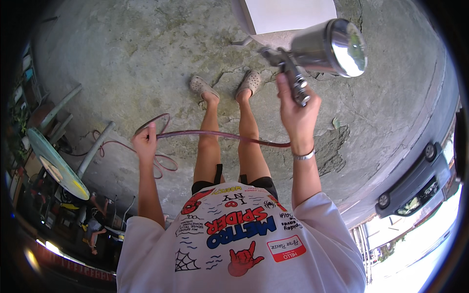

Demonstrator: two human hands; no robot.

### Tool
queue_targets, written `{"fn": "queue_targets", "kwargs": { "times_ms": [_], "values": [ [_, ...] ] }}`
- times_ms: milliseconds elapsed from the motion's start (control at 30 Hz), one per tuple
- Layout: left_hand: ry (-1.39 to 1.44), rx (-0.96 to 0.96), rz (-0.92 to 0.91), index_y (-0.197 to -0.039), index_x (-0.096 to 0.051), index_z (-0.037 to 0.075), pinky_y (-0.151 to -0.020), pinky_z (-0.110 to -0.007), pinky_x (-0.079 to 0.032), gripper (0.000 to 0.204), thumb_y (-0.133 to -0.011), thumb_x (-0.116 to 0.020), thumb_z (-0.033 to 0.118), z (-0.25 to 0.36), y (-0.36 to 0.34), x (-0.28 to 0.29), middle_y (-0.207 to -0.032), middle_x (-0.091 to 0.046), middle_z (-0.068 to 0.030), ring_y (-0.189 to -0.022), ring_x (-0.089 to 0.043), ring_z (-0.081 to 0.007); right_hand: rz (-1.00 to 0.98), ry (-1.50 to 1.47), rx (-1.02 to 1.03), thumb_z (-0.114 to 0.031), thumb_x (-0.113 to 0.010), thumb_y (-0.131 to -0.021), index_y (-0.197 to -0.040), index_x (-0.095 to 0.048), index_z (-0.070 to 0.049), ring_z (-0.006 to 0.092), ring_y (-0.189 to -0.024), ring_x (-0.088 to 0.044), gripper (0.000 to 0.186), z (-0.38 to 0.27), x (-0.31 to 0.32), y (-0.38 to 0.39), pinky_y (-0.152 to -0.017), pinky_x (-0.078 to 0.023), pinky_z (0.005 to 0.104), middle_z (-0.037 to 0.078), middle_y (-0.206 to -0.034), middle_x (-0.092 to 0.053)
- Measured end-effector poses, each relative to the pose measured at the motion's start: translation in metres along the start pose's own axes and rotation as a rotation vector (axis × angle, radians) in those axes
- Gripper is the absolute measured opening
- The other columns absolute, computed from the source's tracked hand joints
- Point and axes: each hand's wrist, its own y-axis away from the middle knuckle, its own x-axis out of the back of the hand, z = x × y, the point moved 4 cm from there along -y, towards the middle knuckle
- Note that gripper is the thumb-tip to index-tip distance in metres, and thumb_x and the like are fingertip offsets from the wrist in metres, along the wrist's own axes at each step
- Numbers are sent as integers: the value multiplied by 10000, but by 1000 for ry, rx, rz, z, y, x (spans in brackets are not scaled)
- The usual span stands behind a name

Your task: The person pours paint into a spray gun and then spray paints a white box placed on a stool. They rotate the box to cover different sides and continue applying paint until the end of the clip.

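My right hand (299,113) is closed round the handle of a metal spray gun (289,68). The gun's large shiny cup (325,48) points up and to the right. A dark red air hose (210,133) runs from below my right wrist across my legs to my left hand (145,141). The fingers of my left hand are wrapped round the hose, and loose loops of it hang beyond that hand toward the ground at the left. The joint between hose and gun is hidden behind my right hand.
A white box-like piece (293,14) with a flat top stands ahead on the stained concrete floor (132,53). At the left are metal pipes (95,146) and a pale green round-edged board (57,163). Another person (95,224) is at the lower left. A grey car (415,183) stands at the right.
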Motion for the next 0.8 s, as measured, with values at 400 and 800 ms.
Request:
{"fn": "queue_targets", "kwargs": {
  "times_ms": [400, 800],
  "values": [
    [15, -25, -67, -648, -498, -10, -489, -331, -300, 451, -999, -680, 207, 59, 2, -55, -553, -347, -48, -533, -318, -116, 286, 114, -99, -415, -733, -975, -840, -750, 7, 70, -525, -570, 443, 64, 86, -74, -504, -415, 259, 24, -617, -660],
    [47, -28, -148, -661, -520, -16, -505, -344, -330, 445, -1010, -663, 220, 97, -3, -86, -548, -400, -78, -518, -351, -153, 540, 166, -56, -383, -726, -975, -817, -768, 42, 109, -566, -645, 456, 99, 170, -144, -538, -476, 288, 63, -625, -698]
  ]
}}
